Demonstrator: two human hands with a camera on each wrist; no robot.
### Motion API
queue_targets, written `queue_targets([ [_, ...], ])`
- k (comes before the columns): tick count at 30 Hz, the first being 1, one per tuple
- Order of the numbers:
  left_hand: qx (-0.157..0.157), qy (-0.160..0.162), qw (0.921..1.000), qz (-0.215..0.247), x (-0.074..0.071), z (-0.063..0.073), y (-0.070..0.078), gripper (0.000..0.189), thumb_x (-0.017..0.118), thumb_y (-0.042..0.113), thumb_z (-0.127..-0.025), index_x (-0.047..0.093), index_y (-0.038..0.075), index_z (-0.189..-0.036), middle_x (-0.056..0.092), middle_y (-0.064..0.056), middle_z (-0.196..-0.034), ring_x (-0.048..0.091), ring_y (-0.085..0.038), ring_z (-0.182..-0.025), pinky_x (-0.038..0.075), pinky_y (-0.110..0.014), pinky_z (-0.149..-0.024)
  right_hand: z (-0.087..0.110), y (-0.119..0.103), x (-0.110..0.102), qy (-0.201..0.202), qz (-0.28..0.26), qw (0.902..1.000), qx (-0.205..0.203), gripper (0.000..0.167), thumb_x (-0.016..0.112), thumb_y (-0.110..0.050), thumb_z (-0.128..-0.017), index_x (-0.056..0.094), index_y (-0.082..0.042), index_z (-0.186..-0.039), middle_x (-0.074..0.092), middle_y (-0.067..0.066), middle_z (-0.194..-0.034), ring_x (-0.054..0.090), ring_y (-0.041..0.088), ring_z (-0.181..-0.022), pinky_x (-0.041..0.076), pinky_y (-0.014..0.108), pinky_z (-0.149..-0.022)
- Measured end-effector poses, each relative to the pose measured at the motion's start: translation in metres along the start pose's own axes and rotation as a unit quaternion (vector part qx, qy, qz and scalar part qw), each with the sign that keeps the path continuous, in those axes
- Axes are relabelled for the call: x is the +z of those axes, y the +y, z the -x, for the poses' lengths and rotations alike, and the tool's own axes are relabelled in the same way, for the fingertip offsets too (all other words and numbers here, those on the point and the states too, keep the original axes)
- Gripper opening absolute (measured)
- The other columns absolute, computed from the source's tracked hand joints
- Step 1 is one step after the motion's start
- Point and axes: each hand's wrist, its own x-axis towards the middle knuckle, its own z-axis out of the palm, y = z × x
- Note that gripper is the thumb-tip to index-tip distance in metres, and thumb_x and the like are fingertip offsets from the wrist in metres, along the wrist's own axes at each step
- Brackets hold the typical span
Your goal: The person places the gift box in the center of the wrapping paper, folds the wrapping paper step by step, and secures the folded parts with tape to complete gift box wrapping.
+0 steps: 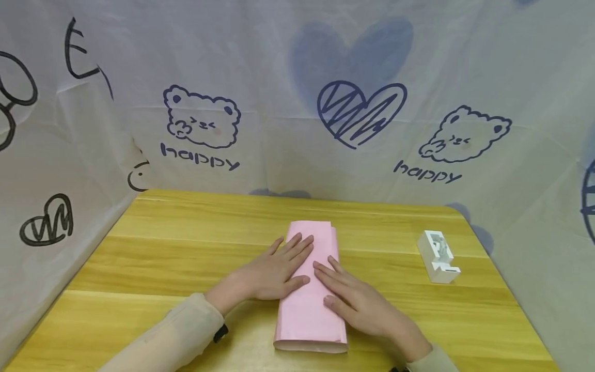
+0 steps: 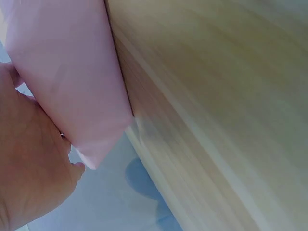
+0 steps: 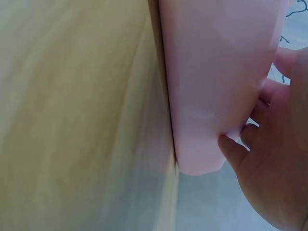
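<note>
A pink paper-wrapped package, long and flat-topped, lies lengthwise on the wooden table. My left hand rests on its top from the left side, fingers stretched out toward the far end. On the right, my right hand lies along the package's edge, its straight fingertips pressing the paper near the middle. The near end of the wrapping forms an open, flattened sleeve. In the left wrist view, the package stands out as a smooth pink side wall. The right wrist view shows fingers against the package's upper edge.
A white tape dispenser stands toward the right side of the wooden table. Behind the table hangs a pale cloth printed with hearts and bears, and it also drapes down both sides.
</note>
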Motion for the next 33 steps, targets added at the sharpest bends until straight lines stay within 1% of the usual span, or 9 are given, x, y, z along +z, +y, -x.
queue_targets([
  [4,0.009,0.0,1.0,-0.002,0.001,-0.004,0.004,0.074,0.027,0.054,-0.111,0.011,0.01,-0.168,0.001,-0.002,-0.175,-0.004,-0.023,-0.16,0.003,-0.054,-0.129,0.001,0.001,0.001,0.0,-0.003,1.0,0.005,0.056,0.049,-0.031,-0.11,0.036,-0.019,-0.164,0.028,-0.008,-0.17,0.019,0.024,-0.159,0.03,0.055,-0.122],
  [12,0.005,0.006,0.9999,0.013,0.0,-0.004,0.001,0.077,0.03,0.057,-0.11,0.012,0.011,-0.168,0.002,-0.002,-0.175,-0.002,-0.024,-0.161,0.006,-0.056,-0.129,-0.001,0.0,0.0,-0.01,0.016,0.9998,-0.002,0.05,0.047,-0.031,-0.112,0.043,-0.018,-0.16,0.032,-0.009,-0.168,0.019,0.025,-0.159,0.031,0.055,-0.121],
  [15,-0.007,0.028,0.9994,0.019,-0.004,-0.003,-0.007,0.079,0.033,0.059,-0.109,0.013,0.009,-0.167,0.003,-0.005,-0.175,0.001,-0.027,-0.161,0.007,-0.057,-0.128,-0.002,0.0,0.0,-0.012,0.02,0.9997,-0.001,0.05,0.046,-0.03,-0.112,0.043,-0.018,-0.16,0.032,-0.008,-0.168,0.02,0.026,-0.158,0.031,0.054,-0.121],
  [18,-0.035,0.078,0.996,0.028,-0.01,-0.005,-0.02,0.078,0.042,0.055,-0.109,0.021,0.006,-0.166,0.014,-0.011,-0.173,0.013,-0.032,-0.16,0.013,-0.057,-0.127,-0.003,0.0,-0.001,-0.013,0.02,0.9997,-0.002,0.05,0.046,-0.03,-0.112,0.043,-0.017,-0.16,0.033,-0.007,-0.168,0.021,0.026,-0.158,0.031,0.054,-0.121],
  [22,-0.088,0.156,0.9814,0.069,-0.015,-0.01,-0.042,0.062,0.055,0.04,-0.107,0.046,0.0,-0.154,0.047,-0.02,-0.158,0.045,-0.037,-0.146,0.034,-0.054,-0.121,-0.003,0.001,-0.001,-0.013,0.016,0.9998,-0.001,0.051,0.049,-0.031,-0.111,0.043,-0.017,-0.16,0.033,-0.009,-0.168,0.02,0.024,-0.159,0.032,0.053,-0.121],
  [25,-0.126,0.179,0.969,0.114,-0.013,-0.016,-0.057,0.041,0.059,0.033,-0.106,0.063,0.002,-0.133,0.066,-0.014,-0.13,0.063,-0.031,-0.12,0.052,-0.048,-0.105,-0.003,0.001,0.0,-0.011,0.015,0.9998,-0.007,0.052,0.05,-0.031,-0.11,0.043,-0.016,-0.16,0.034,-0.008,-0.168,0.021,0.026,-0.158,0.031,0.054,-0.121],
  [27,-0.138,0.172,0.9622,0.159,-0.011,-0.02,-0.064,0.03,0.059,0.032,-0.107,0.069,0.006,-0.117,0.069,-0.009,-0.109,0.067,-0.024,-0.098,0.058,-0.042,-0.088,-0.003,0.001,0.001,-0.011,0.016,0.9998,-0.011,0.052,0.051,-0.03,-0.11,0.044,-0.015,-0.159,0.034,-0.007,-0.168,0.022,0.027,-0.158,0.032,0.054,-0.121],
  [29,-0.145,0.153,0.9545,0.211,-0.009,-0.025,-0.068,0.031,0.057,0.035,-0.108,0.069,0.007,-0.106,0.067,-0.005,-0.094,0.063,-0.02,-0.082,0.056,-0.037,-0.074,-0.002,0.002,0.001,-0.013,0.015,0.9998,-0.008,0.052,0.051,-0.031,-0.11,0.043,-0.016,-0.16,0.034,-0.008,-0.168,0.021,0.026,-0.158,0.032,0.054,-0.121],
  [33,-0.156,0.107,0.9327,0.307,-0.007,-0.032,-0.073,0.043,0.052,0.042,-0.109,0.066,0.004,-0.094,0.06,-0.003,-0.077,0.054,-0.017,-0.068,0.047,-0.032,-0.063,-0.003,0.002,0.003,-0.015,0.011,0.9998,-0.001,0.052,0.05,-0.033,-0.111,0.042,-0.018,-0.16,0.032,-0.01,-0.168,0.019,0.023,-0.159,0.031,0.053,-0.122],
])
